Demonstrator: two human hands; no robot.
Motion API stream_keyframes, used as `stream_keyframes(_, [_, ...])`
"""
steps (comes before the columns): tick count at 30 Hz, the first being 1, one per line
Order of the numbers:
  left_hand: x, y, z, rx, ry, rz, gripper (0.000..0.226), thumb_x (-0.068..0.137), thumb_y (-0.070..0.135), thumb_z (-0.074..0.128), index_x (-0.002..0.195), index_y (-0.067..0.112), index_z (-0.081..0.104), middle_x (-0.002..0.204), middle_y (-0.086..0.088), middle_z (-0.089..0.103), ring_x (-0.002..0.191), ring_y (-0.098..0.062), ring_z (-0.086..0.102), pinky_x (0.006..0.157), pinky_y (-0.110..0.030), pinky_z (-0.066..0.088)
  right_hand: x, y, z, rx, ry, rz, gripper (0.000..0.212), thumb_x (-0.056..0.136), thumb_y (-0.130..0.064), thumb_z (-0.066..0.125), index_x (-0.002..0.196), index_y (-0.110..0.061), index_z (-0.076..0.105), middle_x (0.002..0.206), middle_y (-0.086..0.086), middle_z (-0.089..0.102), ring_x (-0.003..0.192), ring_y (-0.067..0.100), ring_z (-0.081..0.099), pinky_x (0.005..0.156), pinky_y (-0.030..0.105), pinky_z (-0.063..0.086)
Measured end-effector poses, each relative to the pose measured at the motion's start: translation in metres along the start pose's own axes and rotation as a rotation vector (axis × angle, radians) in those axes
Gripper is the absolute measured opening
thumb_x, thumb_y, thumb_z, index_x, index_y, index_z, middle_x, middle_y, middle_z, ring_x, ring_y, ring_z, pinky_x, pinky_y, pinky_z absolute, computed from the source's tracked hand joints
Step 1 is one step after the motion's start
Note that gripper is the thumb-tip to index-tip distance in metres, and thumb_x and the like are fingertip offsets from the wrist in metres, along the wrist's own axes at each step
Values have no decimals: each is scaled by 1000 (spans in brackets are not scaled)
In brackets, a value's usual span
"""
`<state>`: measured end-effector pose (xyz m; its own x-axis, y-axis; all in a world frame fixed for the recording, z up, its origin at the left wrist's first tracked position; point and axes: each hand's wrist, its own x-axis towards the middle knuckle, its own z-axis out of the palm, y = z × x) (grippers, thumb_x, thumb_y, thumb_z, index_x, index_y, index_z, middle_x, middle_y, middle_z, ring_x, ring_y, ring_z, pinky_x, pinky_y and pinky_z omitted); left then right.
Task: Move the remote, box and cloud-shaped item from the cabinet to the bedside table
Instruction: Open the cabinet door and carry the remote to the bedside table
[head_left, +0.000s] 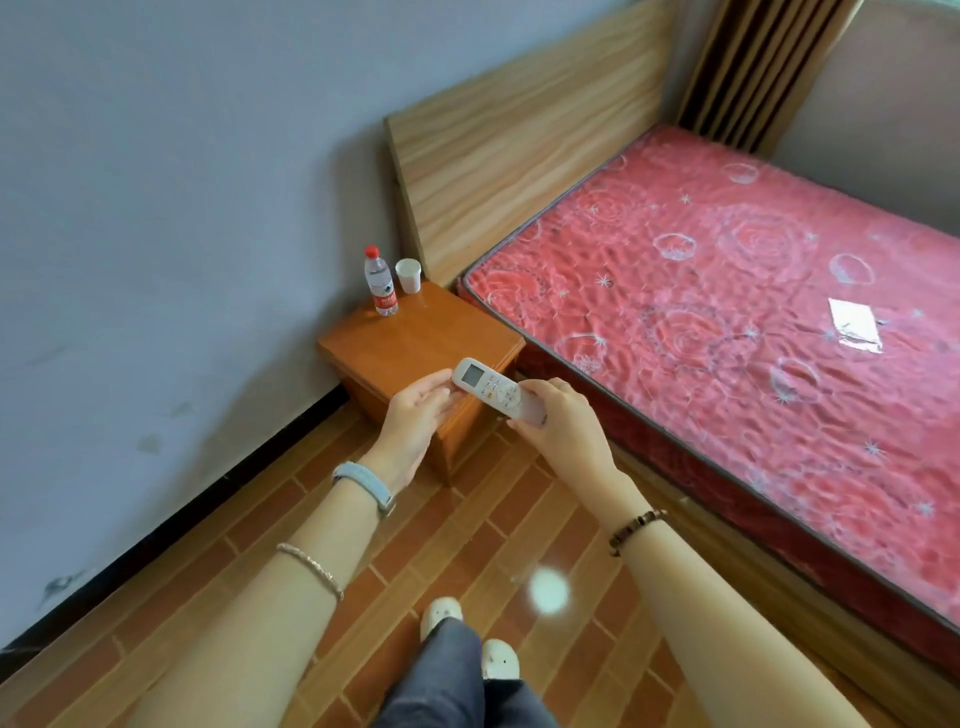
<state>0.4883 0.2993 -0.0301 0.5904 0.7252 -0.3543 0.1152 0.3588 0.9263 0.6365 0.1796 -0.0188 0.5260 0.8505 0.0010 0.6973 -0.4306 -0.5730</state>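
One orange-brown wooden bedside table (415, 338) stands between the grey wall (156, 208) and the red flower-patterned mattress (727, 312). On its back corner stand one clear plastic bottle (381, 283) and one white paper cup (408, 275). One white remote (485, 387) hangs over its front edge. My right hand (561, 431) curls round the lower end, hiding it, and my left hand (415, 415) touches the display end with straight fingers.

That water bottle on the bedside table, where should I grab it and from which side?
Grip the water bottle round its clear middle, above the red label, coming from the front. It stands upright, with the paper cup close on its right and the wall on its left, leaving the front open.
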Motion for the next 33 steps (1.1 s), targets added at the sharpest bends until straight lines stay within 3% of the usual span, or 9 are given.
stream_keyframes(7, [92,12,-4,-22,26,-24,38,99,7,40,137,7,45,129,-8,60,116,-13,59,106,-32,42,94,19,13,-8,-43,-18,52,82,-24,74,130,-14,56,117,2,59,105,20,57,84,32,49])
stream_keyframes(13, [183,30,-10,-56,40,-46,40,99,8,40,139,6,43,132,-9,57,111,-9,60,92,-20,45,190,27,27,-4,-59,-10,50,82,-22,74,128,-13,57,119,4,60,105,21,58,84,32,50])
stream_keyframes(17, [237,38,-17,-83,51,-92,41,99,11,42,140,9,43,135,-7,55,117,-11,57,101,-25,43,251,33,40,-15,-75,11,48,81,-23,74,125,-13,59,112,5,61,99,22,59,81,35,51])
stream_keyframes(21, [290,41,-25,-96,82,-142,39,99,10,42,138,9,45,133,-7,57,116,-13,58,98,-25,44,301,45,61,8,-127,30,50,80,-21,74,126,-12,56,118,6,60,105,22,58,84,36,52])
stream_keyframes(26, [350,25,-29,-101,126,-222,39,99,7,41,138,8,45,136,-8,54,119,-15,55,104,-29,42,348,71,96,34,-177,72,51,81,-22,74,127,-14,55,122,4,58,109,22,55,86,33,50])
stream_keyframes(33, [434,-30,-39,15,191,-287,40,99,14,44,139,17,45,138,-1,52,119,-9,52,99,-22,42,418,124,172,53,-218,99,47,83,-19,73,126,-15,55,119,2,49,97,17,54,81,32,53])
